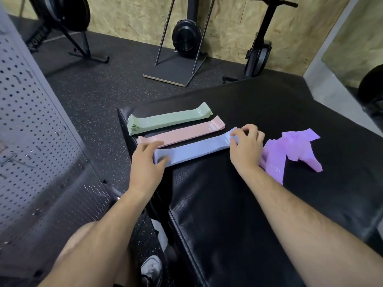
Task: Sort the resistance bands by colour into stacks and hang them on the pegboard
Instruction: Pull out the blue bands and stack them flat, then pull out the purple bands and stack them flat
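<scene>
The blue stack (pixel 192 149) lay near the worktop's (pixel 269 110) left edge, with the pink stack (pixel 180 133) just beyond it and the green stack (pixel 165 120) beyond that. The left grip (pixel 146 162) cupped its left end between thumb and fingers; the right grip (pixel 246 148) curled its fingers over the right end. Squaring blue seemed the step in hand. Next, likely, the loose purple bands (pixel 294 150) to the right needed gathering flat, then hanging on the pegboard (pixel 31 121) off the left edge.
</scene>
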